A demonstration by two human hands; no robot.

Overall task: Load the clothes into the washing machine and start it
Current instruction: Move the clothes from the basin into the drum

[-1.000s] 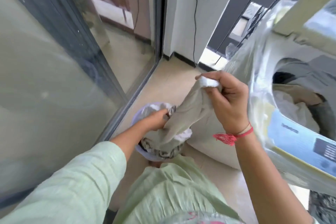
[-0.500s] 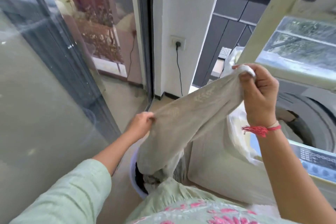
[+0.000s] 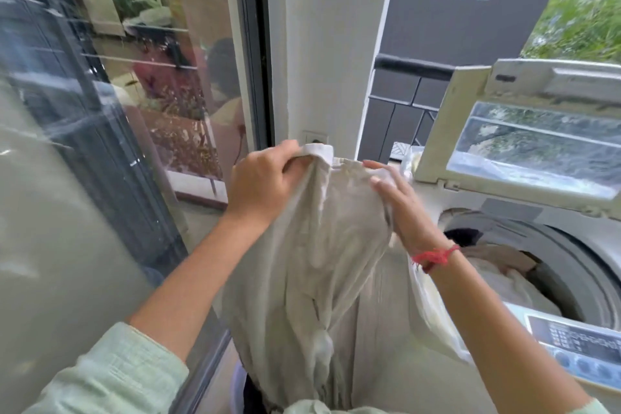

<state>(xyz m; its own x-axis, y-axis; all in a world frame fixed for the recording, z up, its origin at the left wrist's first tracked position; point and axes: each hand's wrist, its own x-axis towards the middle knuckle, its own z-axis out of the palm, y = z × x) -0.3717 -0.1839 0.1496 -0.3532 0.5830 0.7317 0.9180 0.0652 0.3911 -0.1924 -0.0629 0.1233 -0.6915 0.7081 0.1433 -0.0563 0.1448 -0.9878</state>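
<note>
Glass door fills the 9 o'clock side. Left hand, just left of centre, has its fingers curled tight round one end of the white waistband of the beige garment; firm grip.

Garment is mid-air at centre, held up by both hands, beside the washing machine and not yet over its opening. Long axis runs 12 to 6 o'clock: band up at 12, body hanging straight down, tail going toward the basket at 6.

Right hand, at 3 o'clock of the band, has its fingers lying fairly straight over the band's other end. It is blurred and the thumb is hidden, so cannot tell if it pinches or just rests.

Machine sits at 3–4 o'clock with the lid up and clothes already in the drum. A loose plastic cover drapes its near-left corner. Control panel at 4.

Risks, judged:
- The tail is low at the basket, so a swing toward 3 o'clock may drag it over the rim or pull other items out.
- The plastic cover lies in that path; the cloth could snag it or carry it into the drum.
- If the right hand's hold is slack, the band slips and all the weight goes to the left hand.
- The long hanging length may end up draped over the drum edge and foul the lid.
</note>
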